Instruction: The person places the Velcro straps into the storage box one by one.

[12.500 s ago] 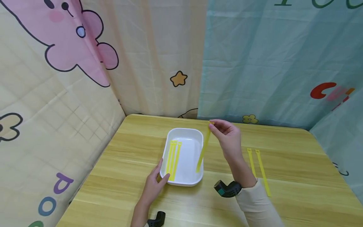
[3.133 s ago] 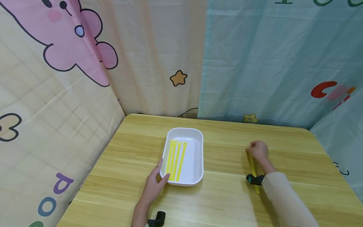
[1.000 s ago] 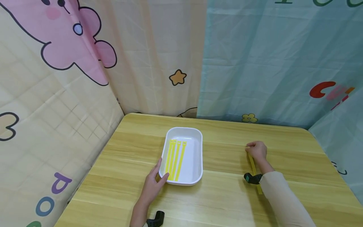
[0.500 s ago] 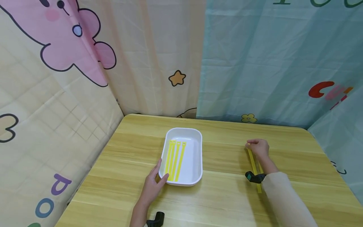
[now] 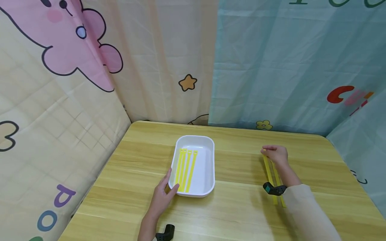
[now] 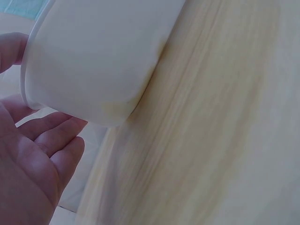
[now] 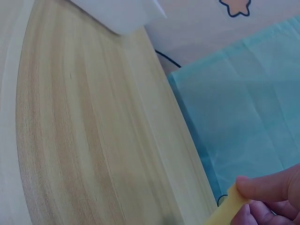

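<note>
A white plastic tray (image 5: 205, 160) stands on the table with several flat yellow cable ties (image 5: 188, 170) side by side in its left half, slotted heads toward the back. My left hand (image 5: 161, 198) grips the tray's near left corner, thumb on the rim, fingers along the outside wall. In the left wrist view its lower fingers (image 6: 61, 136) lie loosely by the wall. To the right, my right hand (image 5: 278, 155) pinches the head end of a cable tie (image 5: 267, 169) between thumb and fingers. A second cable tie (image 5: 276, 175) lies beside it, partly hidden by the wrist camera.
The wood-patterned table (image 5: 235, 214) ends at a pale curtain (image 5: 169, 67) and a blue curtain (image 5: 286, 67) behind it. Another printed cloth (image 5: 75, 134) hangs along the left side. A black camera (image 5: 274, 189) sits on the right wrist, another (image 5: 166, 232) on the left.
Since the first frame, one more cable tie lies in the tray, and my right hand has moved right to another. Lately it has risen slightly with that tie's end. The left hand stays put.
</note>
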Action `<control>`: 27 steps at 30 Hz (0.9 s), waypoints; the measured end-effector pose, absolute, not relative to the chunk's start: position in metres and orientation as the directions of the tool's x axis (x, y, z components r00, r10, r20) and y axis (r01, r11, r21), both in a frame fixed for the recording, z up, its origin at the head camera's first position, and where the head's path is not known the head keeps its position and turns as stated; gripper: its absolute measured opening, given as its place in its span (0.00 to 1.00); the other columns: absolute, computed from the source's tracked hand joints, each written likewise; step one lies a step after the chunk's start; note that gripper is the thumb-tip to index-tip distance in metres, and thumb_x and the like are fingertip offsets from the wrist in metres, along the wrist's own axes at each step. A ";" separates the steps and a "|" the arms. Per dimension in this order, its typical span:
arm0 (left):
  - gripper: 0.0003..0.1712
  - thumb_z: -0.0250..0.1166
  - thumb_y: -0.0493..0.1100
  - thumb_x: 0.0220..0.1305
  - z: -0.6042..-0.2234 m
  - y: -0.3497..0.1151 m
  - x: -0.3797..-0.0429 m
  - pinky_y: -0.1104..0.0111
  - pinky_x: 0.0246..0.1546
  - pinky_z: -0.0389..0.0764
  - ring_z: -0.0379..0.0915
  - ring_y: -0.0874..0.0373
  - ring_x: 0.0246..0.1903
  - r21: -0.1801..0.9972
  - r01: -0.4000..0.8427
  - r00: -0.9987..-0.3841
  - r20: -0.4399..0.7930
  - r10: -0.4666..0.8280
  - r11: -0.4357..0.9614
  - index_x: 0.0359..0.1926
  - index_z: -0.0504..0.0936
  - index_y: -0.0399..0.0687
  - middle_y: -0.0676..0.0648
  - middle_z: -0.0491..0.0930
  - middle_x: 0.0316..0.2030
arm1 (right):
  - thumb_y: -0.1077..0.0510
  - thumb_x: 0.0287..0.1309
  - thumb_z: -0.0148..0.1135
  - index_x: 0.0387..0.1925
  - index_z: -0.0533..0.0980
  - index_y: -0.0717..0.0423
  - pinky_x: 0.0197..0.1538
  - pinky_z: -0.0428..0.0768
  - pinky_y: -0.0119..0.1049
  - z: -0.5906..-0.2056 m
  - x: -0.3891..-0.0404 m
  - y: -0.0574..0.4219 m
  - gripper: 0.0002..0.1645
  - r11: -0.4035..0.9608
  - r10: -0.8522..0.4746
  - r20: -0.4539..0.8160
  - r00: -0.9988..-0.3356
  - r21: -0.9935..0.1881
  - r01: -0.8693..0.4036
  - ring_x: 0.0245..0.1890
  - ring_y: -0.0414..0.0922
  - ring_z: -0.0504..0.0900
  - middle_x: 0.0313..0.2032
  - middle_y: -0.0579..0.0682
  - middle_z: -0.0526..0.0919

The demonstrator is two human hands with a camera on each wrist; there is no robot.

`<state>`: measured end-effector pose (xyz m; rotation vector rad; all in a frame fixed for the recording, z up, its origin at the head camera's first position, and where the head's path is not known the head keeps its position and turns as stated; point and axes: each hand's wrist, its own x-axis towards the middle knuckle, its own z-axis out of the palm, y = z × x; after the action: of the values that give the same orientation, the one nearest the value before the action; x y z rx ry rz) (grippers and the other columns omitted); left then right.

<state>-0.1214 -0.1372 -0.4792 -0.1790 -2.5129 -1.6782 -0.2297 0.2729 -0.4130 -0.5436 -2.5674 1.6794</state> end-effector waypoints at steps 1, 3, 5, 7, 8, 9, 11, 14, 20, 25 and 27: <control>0.38 0.61 0.40 0.62 -0.479 -0.137 -0.121 0.49 0.61 0.53 0.49 0.42 0.64 0.909 0.160 -0.987 0.159 0.035 0.384 0.69 0.54 0.42 0.39 0.54 0.66 | 0.63 0.57 0.61 0.50 0.72 0.73 0.39 0.79 0.30 -0.412 -0.229 0.273 0.22 0.357 0.299 -0.167 -0.940 -0.894 0.272 0.27 0.29 0.76 0.40 0.57 0.80; 0.38 0.61 0.41 0.62 -0.479 -0.138 -0.121 0.51 0.61 0.53 0.49 0.44 0.65 0.909 0.160 -0.987 0.158 0.037 0.385 0.69 0.55 0.44 0.41 0.55 0.66 | 0.62 0.57 0.61 0.51 0.72 0.73 0.39 0.79 0.29 -0.410 -0.229 0.273 0.22 0.353 0.295 -0.161 -0.942 -0.898 0.264 0.26 0.29 0.75 0.37 0.53 0.80; 0.38 0.61 0.43 0.62 -0.479 -0.139 -0.121 0.52 0.61 0.53 0.49 0.45 0.65 0.909 0.163 -0.986 0.159 0.042 0.383 0.69 0.55 0.45 0.42 0.55 0.66 | 0.63 0.56 0.62 0.51 0.72 0.74 0.37 0.79 0.27 -0.408 -0.227 0.273 0.23 0.326 0.301 -0.154 -0.941 -0.911 0.253 0.26 0.29 0.75 0.32 0.47 0.80; 0.38 0.61 0.44 0.62 -0.479 -0.139 -0.121 0.52 0.61 0.53 0.49 0.46 0.65 0.912 0.170 -0.985 0.166 0.044 0.374 0.69 0.55 0.45 0.43 0.55 0.66 | 0.63 0.55 0.62 0.52 0.71 0.74 0.34 0.78 0.25 -0.404 -0.226 0.273 0.24 0.297 0.309 -0.144 -0.940 -0.924 0.239 0.26 0.29 0.75 0.27 0.40 0.78; 0.38 0.62 0.44 0.62 -0.479 -0.139 -0.121 0.51 0.61 0.53 0.49 0.46 0.65 0.913 0.174 -0.984 0.170 0.045 0.368 0.69 0.55 0.45 0.43 0.55 0.66 | 0.64 0.55 0.63 0.52 0.71 0.74 0.33 0.77 0.25 -0.402 -0.225 0.273 0.24 0.285 0.311 -0.132 -0.941 -0.932 0.225 0.26 0.29 0.75 0.25 0.38 0.77; 0.38 0.61 0.44 0.62 -0.478 -0.139 -0.121 0.51 0.61 0.53 0.49 0.46 0.65 0.914 0.178 -0.984 0.174 0.046 0.365 0.69 0.55 0.45 0.43 0.55 0.66 | 0.64 0.54 0.63 0.52 0.71 0.74 0.33 0.77 0.24 -0.400 -0.224 0.272 0.24 0.276 0.314 -0.121 -0.942 -0.937 0.212 0.26 0.29 0.75 0.24 0.37 0.77; 0.38 0.61 0.44 0.62 -0.478 -0.139 -0.121 0.51 0.61 0.53 0.49 0.46 0.65 0.914 0.183 -0.983 0.179 0.046 0.363 0.69 0.55 0.45 0.43 0.55 0.66 | 0.64 0.54 0.63 0.50 0.72 0.73 0.33 0.77 0.24 -0.395 -0.223 0.271 0.23 0.273 0.315 -0.101 -0.944 -0.943 0.192 0.26 0.29 0.75 0.23 0.35 0.77; 0.38 0.61 0.44 0.62 -0.476 -0.139 -0.121 0.51 0.61 0.53 0.49 0.46 0.65 0.913 0.182 -0.983 0.179 0.043 0.365 0.69 0.54 0.45 0.42 0.55 0.66 | 0.63 0.54 0.64 0.49 0.74 0.71 0.35 0.76 0.23 -0.390 -0.223 0.269 0.22 0.299 0.312 -0.072 -0.947 -0.939 0.170 0.28 0.29 0.75 0.24 0.35 0.77; 0.38 0.61 0.44 0.62 -0.475 -0.138 -0.121 0.51 0.61 0.54 0.50 0.45 0.64 0.913 0.173 -0.984 0.172 0.035 0.370 0.69 0.55 0.45 0.41 0.56 0.66 | 0.62 0.53 0.65 0.44 0.77 0.65 0.35 0.75 0.21 -0.386 -0.222 0.269 0.17 0.303 0.300 -0.041 -0.953 -0.943 0.135 0.30 0.30 0.74 0.24 0.34 0.77; 0.38 0.62 0.44 0.62 -0.476 -0.138 -0.120 0.51 0.61 0.54 0.50 0.45 0.64 0.915 0.169 -0.985 0.167 0.037 0.365 0.69 0.55 0.45 0.41 0.56 0.66 | 0.60 0.52 0.67 0.36 0.80 0.54 0.35 0.76 0.21 -0.381 -0.216 0.267 0.08 0.246 0.283 -0.007 -0.959 -0.966 0.079 0.30 0.31 0.75 0.26 0.34 0.79; 0.38 0.62 0.44 0.62 -0.477 -0.138 -0.120 0.51 0.61 0.54 0.50 0.46 0.65 0.916 0.169 -0.985 0.167 0.038 0.363 0.69 0.55 0.45 0.41 0.56 0.66 | 0.61 0.51 0.67 0.33 0.80 0.51 0.36 0.76 0.21 -0.379 -0.213 0.265 0.06 0.220 0.275 0.012 -0.962 -0.974 0.051 0.30 0.32 0.75 0.26 0.35 0.80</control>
<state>-0.1196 -0.1383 -0.4768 -0.1910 -2.4949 -1.6988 -0.2131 0.2652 -0.3788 -0.3114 -2.3055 1.8292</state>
